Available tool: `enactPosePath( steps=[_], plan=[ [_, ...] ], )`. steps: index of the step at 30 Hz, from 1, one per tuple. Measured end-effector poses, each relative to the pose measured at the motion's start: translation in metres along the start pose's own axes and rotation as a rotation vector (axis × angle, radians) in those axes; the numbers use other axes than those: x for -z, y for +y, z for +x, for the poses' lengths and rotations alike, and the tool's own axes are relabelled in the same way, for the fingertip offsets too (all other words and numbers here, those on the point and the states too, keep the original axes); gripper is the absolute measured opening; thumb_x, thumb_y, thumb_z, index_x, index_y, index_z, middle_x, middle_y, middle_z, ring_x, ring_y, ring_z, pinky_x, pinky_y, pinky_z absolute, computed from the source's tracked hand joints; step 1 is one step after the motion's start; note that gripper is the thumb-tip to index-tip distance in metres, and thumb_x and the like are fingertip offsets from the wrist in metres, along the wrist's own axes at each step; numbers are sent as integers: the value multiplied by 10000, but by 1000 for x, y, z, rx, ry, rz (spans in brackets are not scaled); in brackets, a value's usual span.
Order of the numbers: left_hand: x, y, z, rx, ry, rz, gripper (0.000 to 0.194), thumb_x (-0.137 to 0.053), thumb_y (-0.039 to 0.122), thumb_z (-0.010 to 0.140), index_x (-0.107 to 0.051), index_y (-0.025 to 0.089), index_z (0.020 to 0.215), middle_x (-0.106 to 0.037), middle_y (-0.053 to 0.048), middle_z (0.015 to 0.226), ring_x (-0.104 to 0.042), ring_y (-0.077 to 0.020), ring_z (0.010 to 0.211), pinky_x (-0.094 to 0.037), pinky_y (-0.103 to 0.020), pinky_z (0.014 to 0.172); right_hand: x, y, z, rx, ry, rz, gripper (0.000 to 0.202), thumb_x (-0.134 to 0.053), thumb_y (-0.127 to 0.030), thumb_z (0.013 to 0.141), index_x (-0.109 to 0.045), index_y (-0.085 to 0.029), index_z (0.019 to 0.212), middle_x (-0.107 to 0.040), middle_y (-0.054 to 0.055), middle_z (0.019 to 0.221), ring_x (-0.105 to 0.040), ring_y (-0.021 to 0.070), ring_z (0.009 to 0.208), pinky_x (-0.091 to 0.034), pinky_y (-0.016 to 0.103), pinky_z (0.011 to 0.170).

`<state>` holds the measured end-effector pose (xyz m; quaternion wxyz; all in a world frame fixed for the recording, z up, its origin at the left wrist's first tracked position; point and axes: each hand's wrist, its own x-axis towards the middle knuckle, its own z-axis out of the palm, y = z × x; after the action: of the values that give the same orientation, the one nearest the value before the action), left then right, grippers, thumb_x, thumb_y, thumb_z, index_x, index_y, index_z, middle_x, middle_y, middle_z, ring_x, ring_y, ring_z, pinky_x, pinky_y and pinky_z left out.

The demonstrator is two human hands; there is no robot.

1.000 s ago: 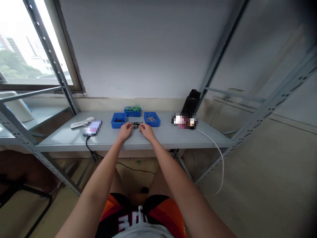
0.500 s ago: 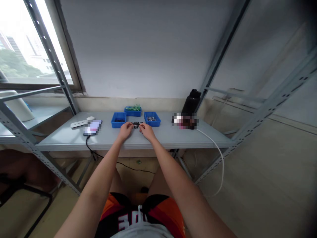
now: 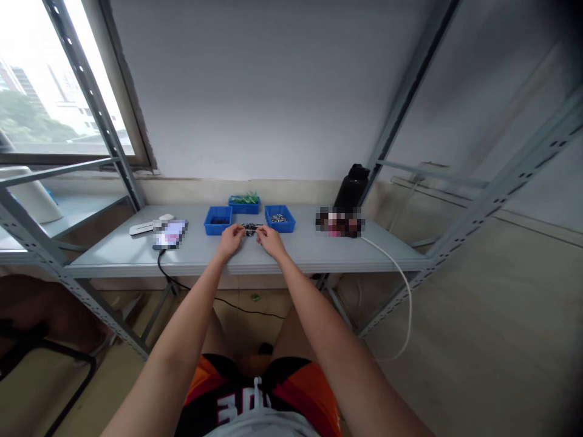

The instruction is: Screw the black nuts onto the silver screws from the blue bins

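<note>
On the grey shelf table, my left hand [image 3: 232,238] is closed in a pinch at the left side of a small pile of black and silver pieces [image 3: 250,229]. My right hand [image 3: 269,239] pinches at the pile's right side. Whatever either hand grips is too small to name. Behind my left hand is a blue bin [image 3: 218,220] with dark contents. Another blue bin [image 3: 280,218], behind my right hand, contains small silvery pieces. A third blue bin [image 3: 245,205] at the back holds green strips.
A phone [image 3: 170,234] with a black cable and a white object [image 3: 143,228] lie on the left. A black bottle [image 3: 353,187] stands at the right, behind a blurred item [image 3: 339,224] near a white cable [image 3: 403,273]. Metal posts flank the table.
</note>
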<state>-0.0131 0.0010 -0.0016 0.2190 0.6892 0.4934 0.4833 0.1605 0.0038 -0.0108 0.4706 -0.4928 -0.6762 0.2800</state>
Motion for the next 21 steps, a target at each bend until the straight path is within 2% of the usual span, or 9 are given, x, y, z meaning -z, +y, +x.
enactPosePath(
  steps=[21],
  plan=[
    [0, -2, 0, -14, 11, 8, 177, -557, 314, 823, -645, 160, 820, -668, -46, 721, -599, -169, 670, -481, -278, 665, 2, -4, -2, -15, -11, 4, 173, -509, -324, 878, -633, -204, 864, -647, 3, 662, -602, 154, 641, -444, 249, 670]
  ],
)
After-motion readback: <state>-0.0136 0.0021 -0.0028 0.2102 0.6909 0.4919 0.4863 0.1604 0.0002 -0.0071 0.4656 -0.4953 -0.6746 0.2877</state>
